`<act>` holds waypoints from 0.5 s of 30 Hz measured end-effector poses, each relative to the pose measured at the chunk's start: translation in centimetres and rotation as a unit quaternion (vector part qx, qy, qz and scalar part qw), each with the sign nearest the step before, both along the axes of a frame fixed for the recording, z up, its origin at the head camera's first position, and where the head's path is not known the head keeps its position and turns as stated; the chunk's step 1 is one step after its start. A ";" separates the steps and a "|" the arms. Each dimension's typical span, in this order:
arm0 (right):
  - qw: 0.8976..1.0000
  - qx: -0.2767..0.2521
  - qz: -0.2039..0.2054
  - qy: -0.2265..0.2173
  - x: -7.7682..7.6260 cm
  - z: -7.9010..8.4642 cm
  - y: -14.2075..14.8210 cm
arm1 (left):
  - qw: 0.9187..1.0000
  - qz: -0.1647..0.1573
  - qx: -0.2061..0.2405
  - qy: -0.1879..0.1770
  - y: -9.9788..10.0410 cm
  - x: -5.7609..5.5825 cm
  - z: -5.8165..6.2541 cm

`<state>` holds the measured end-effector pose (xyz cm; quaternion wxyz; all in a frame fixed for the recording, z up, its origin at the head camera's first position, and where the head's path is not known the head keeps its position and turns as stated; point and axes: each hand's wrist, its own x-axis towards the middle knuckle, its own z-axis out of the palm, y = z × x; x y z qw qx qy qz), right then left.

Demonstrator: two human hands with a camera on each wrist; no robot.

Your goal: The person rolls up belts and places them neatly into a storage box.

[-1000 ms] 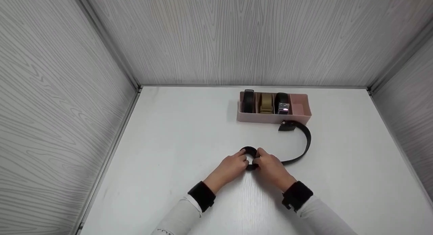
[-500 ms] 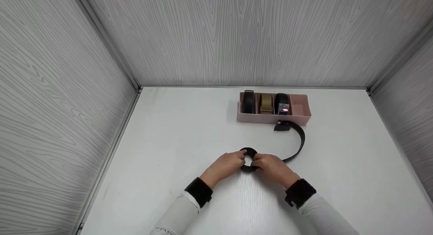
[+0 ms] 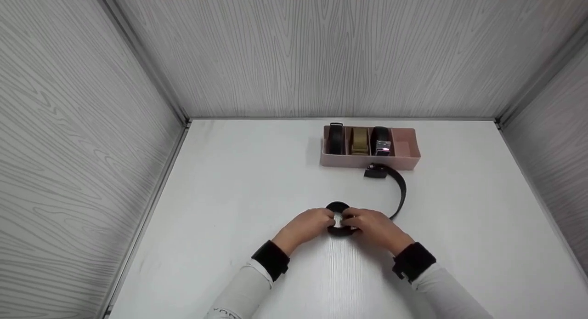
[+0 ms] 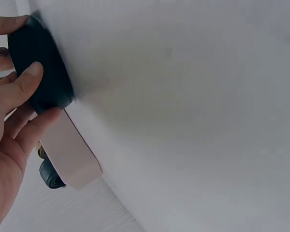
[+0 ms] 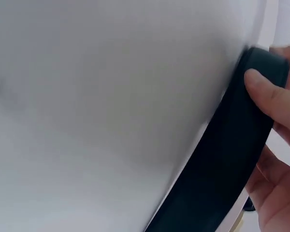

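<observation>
A black belt stands on its edge on the white table, its near part wound into a round coil. From the coil its loose length curves right and back to a buckle end just in front of the pink box. My left hand grips the coil's left side; in the left wrist view its thumb presses the outside of the belt. Opposite it, my right hand pinches the coil's right side, thumb outside on the strap in the right wrist view. Some fingertips are hidden behind the belt.
A pink divided box stands behind the hands. Its left compartments hold a coiled black belt, a tan belt and another black belt with a shiny buckle. Grey wood-grain panels enclose the table's back and sides.
The belt's loose length has shortened, and its buckle end has slid left along the box front. The coil looks thicker. Both hands remain at the coil, their fingers shifted slightly.
</observation>
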<state>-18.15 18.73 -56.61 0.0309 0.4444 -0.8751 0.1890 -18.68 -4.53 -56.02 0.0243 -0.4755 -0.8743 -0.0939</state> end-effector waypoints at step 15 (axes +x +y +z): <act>0.998 -0.044 -0.028 0.046 0.3 -0.6 -0.8 | 0.996 0.022 -0.040 0.075 1.3 0.7 0.0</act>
